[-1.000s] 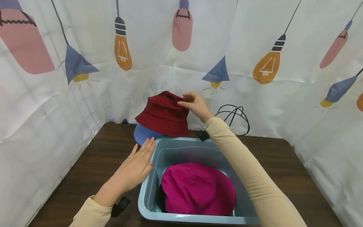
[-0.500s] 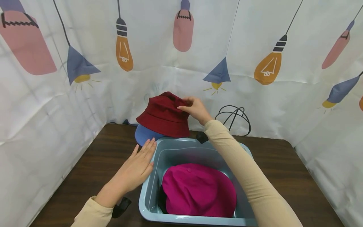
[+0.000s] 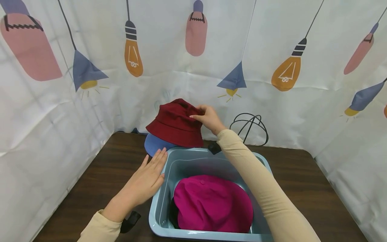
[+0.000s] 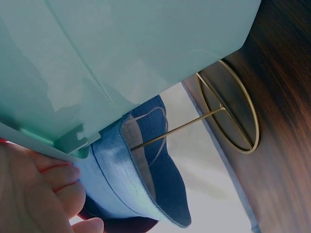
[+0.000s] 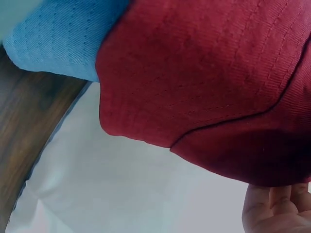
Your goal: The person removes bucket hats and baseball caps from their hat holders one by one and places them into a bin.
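Observation:
At the back of the table, a dark red bucket hat [image 3: 178,122] sits over a blue hat [image 3: 155,144], whose brim juts out below it. My right hand [image 3: 210,119] pinches the red hat's crown on its right side; its fingers [image 5: 280,198] show at the crown's edge in the right wrist view. My left hand [image 3: 144,181] lies with straight fingers along the left rim of a light blue plastic tub [image 3: 153,210]. Inside the tub rests a magenta cap [image 3: 213,205], with something black partly hidden at its left. The left wrist view shows a thin metal stand [image 4: 177,130] under the blue hat [image 4: 109,165].
A black wire frame [image 3: 249,127] stands behind my right forearm, at the back edge of the dark wooden table [image 3: 291,174]. White curtains [image 3: 169,40] printed with lamps and bulbs hang behind and along both sides.
My right hand's fingers have closed onto the red hat's crown, where they were looser a second ago. The left hand stays at the tub's rim.

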Motion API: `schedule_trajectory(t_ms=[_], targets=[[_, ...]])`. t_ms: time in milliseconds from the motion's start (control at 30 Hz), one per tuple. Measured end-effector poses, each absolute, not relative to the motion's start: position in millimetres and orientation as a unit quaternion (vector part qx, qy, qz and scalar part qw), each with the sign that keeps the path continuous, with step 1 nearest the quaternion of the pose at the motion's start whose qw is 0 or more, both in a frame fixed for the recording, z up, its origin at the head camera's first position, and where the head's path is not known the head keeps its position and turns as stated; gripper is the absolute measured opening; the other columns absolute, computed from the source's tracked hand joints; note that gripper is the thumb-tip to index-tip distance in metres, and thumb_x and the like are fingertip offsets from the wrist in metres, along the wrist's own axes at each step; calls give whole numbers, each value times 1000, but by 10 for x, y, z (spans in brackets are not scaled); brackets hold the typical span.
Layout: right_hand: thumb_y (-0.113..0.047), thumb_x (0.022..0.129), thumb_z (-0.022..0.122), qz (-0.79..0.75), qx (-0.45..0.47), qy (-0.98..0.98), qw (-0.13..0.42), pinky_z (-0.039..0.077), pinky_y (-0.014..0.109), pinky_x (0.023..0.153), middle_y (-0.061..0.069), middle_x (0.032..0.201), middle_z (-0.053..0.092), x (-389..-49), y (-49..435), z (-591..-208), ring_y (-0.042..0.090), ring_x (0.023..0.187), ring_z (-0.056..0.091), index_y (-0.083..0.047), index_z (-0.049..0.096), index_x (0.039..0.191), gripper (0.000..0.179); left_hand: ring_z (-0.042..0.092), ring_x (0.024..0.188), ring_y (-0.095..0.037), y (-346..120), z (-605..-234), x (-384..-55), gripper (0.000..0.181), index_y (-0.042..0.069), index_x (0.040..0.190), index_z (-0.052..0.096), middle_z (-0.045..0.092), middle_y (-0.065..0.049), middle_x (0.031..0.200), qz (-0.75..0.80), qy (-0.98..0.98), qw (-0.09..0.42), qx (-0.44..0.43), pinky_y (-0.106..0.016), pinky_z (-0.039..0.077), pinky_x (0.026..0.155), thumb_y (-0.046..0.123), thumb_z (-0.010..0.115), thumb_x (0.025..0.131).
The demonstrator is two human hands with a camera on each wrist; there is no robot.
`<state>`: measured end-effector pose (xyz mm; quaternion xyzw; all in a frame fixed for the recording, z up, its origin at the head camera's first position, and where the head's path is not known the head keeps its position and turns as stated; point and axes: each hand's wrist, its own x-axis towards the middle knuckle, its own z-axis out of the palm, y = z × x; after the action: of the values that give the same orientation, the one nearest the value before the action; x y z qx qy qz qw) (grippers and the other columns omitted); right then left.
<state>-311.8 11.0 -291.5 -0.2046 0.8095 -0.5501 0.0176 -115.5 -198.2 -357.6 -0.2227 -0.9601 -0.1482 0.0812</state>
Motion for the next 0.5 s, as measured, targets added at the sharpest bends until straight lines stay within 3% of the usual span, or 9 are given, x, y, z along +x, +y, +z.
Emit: schedule_trajectory(t_ms=[500], targets=[[0,87,63,-596,-159,787,-12,42,21,60,4,82,55,-3108,28,-2934,13,73,49,1,58,88,5,17,141,-32,-1979,-3571,-1142,58,-5,144,29,25,-16,152,-147,-959,91,-223,-58,14,109,19,47,94]])
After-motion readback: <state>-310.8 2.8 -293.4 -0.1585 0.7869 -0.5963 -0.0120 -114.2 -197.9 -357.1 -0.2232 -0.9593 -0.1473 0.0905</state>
